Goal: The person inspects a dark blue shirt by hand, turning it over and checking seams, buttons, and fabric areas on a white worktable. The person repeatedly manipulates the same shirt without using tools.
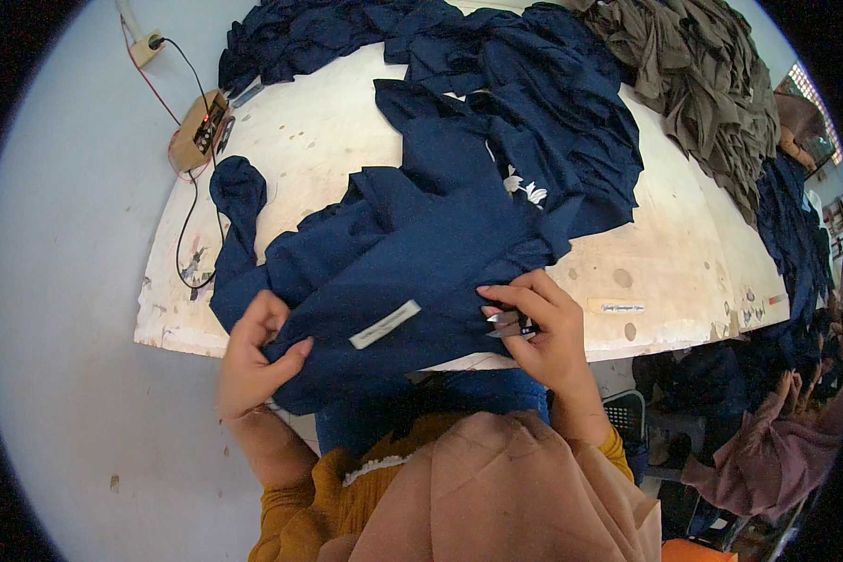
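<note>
Two hands (253, 361) (554, 328) curl inward, left on navy cloth (440, 262), right around snips (526, 329), at a stained table (693, 253) beside a pale wall (84, 281).

A pale wall (75, 281) with a few brown marks fills the left side, a socket (145, 47) near its top. The white, stained counter (300, 140) stands beside it. Far right, a bright latticed window (798, 81); below the counter, pale floor (613, 375).

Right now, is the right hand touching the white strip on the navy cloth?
Apart. The head view shows bare navy cloth between the right hand and the white strip.
</note>
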Tool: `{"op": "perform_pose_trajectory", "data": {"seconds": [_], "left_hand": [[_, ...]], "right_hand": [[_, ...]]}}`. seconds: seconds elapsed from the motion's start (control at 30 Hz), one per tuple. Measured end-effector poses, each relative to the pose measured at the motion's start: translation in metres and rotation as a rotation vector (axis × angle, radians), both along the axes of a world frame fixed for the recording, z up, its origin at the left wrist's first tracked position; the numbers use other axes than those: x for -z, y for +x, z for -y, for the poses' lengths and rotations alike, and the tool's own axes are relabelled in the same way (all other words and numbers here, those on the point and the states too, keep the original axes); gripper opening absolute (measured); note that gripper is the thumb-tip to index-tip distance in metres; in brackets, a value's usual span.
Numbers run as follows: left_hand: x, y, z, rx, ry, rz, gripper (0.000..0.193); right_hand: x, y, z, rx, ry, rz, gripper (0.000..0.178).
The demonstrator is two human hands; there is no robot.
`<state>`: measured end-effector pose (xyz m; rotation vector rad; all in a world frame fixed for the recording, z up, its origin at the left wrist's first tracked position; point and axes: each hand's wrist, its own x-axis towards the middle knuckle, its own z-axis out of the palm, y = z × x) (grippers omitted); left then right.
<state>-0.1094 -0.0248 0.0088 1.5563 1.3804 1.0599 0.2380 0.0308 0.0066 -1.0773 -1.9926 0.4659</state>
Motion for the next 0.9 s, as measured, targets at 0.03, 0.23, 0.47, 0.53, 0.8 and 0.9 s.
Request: {"op": "perform_pose_trajectory", "data": {"seconds": [0.03, 0.23, 0.47, 0.53, 0.8, 0.9], "left_hand": [[-0.01, -0.004, 0.001, -0.04, -0.031, -0.156, 0.037], [-0.038, 0.019, 0.007, -0.161, 0.207, -0.521, 0.045], [-0.041, 0.081, -0.028, 0.08, 0.377, -0.34, 0.058], [-0.038, 0.1, -0.041, 0.063, 0.454, -0.218, 0.066], [-0.033, 0.114, -0.067, 0.257, 0.273, 0.175, 0.055], [-0.022, 0.1, -0.064, 0.267, 0.304, -0.037, 0.04]], "right_hand": [[0.005, 0.004, -0.002, 0.016, 0.011, -0.021, 0.026], [0.008, 0.008, -0.032, 0.309, 0.053, -0.216, 0.038], [0.006, 0.014, -0.059, 0.031, -0.442, -0.424, 0.023], [-0.008, 0.007, -0.045, -0.151, -0.558, -0.534, 0.022], [-0.035, -0.009, -0.025, -0.408, -0.662, -0.504, 0.015], [-0.034, -0.01, -0.024, -0.406, -0.658, -0.499, 0.012]]}}
